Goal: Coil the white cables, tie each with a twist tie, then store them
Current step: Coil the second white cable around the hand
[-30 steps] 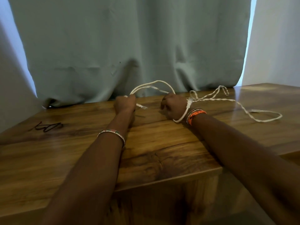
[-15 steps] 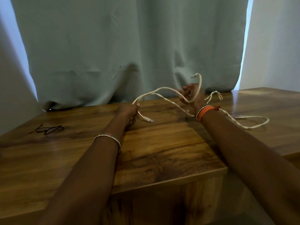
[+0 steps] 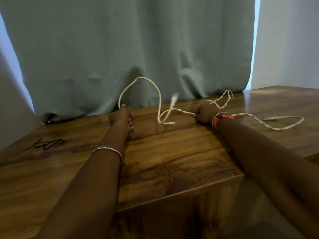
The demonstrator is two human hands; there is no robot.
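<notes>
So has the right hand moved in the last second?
Yes. The right hand, pinching the white cable, rose off the wooden table toward the curtain, then dropped back down, now further right.

Right hand (image 3: 204,113) lowered to table (image 3: 172,152); cable (image 3: 159,100) arches higher.

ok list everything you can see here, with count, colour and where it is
white cables: at least one, maybe two, white; one arches up from the left hand, drops to the tabletop and runs to the right hand; another stretch loops on the table right of the right wrist
twist ties: a small dark bundle, count unclear; far left on the table
table: one, brown wood; fills the foreground
curtain: one, grey-green; hangs behind the table
bracelets: one beaded on the left wrist, orange ones on the right wrist
left hand: one; fingers grip the cable
right hand: one; fingers pinch the cable
</notes>
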